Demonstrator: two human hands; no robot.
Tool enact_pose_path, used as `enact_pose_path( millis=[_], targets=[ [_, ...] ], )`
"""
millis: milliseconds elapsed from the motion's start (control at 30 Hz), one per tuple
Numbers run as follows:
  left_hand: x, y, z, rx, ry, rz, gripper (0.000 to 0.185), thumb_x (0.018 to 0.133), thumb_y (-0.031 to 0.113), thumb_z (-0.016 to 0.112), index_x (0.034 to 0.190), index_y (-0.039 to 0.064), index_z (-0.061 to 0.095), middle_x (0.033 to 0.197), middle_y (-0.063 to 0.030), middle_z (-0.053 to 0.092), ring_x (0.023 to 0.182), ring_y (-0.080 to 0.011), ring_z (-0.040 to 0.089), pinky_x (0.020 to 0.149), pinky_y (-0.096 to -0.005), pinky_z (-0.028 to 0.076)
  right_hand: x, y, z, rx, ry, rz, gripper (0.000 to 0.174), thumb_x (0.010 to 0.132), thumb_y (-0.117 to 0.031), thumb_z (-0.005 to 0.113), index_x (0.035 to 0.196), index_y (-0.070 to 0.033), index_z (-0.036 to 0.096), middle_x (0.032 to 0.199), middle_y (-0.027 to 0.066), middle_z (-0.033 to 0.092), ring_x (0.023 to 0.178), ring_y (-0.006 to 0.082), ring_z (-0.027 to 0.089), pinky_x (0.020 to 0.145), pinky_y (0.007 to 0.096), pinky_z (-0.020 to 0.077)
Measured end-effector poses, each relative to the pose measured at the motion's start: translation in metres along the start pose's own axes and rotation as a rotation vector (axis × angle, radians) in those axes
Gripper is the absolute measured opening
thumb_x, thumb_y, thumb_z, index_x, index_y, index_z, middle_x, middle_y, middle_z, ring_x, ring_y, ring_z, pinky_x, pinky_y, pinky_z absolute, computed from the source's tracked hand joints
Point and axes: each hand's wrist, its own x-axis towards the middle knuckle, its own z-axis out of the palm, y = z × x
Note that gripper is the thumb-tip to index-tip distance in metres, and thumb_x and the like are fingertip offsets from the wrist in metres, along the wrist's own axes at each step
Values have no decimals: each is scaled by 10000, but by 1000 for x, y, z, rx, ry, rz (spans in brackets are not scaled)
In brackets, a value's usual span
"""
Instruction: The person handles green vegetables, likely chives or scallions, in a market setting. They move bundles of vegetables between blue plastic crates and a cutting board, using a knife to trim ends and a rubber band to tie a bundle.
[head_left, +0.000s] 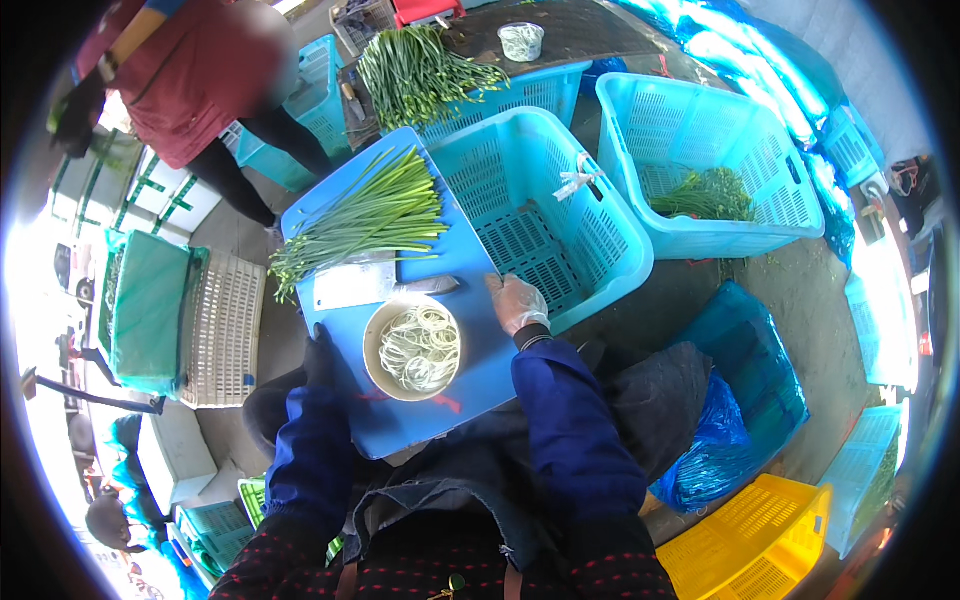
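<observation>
A blue board (480, 352) lies before me, tilted in view. My left hand (319, 358), in a dark glove, grips its left edge, the fingers hidden beneath. On the right edge is my right hand (517, 303), in a clear plastic glove, its fingertips curled at the rim. A bundle of green flowering chives (375, 214) rests on the board's far half, buds to the left. Just nearer lies a cleaver (356, 285) with a broad blade and dark handle, partly under the stems. Between my hands stands a round bowl (369, 352) of pale rubber bands (420, 349).
A turquoise crate (600, 255) adjoins the board's right side; another crate (750, 229) behind it holds some greens (705, 196). More chives (420, 71) lie on a dark table (581, 37). A person (187, 82) stands at far left. A yellow crate (739, 536) sits at lower right.
</observation>
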Motion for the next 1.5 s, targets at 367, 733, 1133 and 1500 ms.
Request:
enact_pose_path(
  millis=[367, 733, 1133, 1500],
  targets=[
    [-33, 44, 9, 114, -1, -22, 539, 952, 441, 373, 1000, -44, 603, 839, -151, 652, 744, -247, 622, 655, -363, 470, 44, 10, -83, -347, -310, -273, 736, 846, -666, 362, 1011, -9, 650, 1048, 217, 628, 1020, 349, 589, 894, 437, 446],
    [-8, 54, -36, 412, -13, -4, 362, 919, 297, 445, 1013, -14, 604, 900, -130, 643, 792, -228, 618, 702, -336, 472, 239, -15, -121, -148, 163, -611, 295, 831, -326, 497, 885, -73, 638, 943, 175, 651, 901, 343, 622, 791, 439, 490],
    [112, 194, -53, 895, -389, 514, 206, 882, 141, 523, 1026, 20, 605, 966, -106, 633, 844, -208, 614, 754, -306, 475, 342, -44, -38, -295, 275, -810, 281, 906, -248, 443, 1083, -149, 638, 1140, 39, 638, 1134, 246, 549, 1032, 396, 313],
    [222, 370, 197, 594, -305, 1261, 426, 860, 236, 638, 1214, 38, 507, 947, -104, 592, 833, -151, 567, 734, -284, 470, 351, -78, -19, -517, 281, -733, 293, 919, -207, 436, 1133, -157, 629, 1194, 46, 607, 1094, 212, 561, 936, 383, 342]
  ],
)
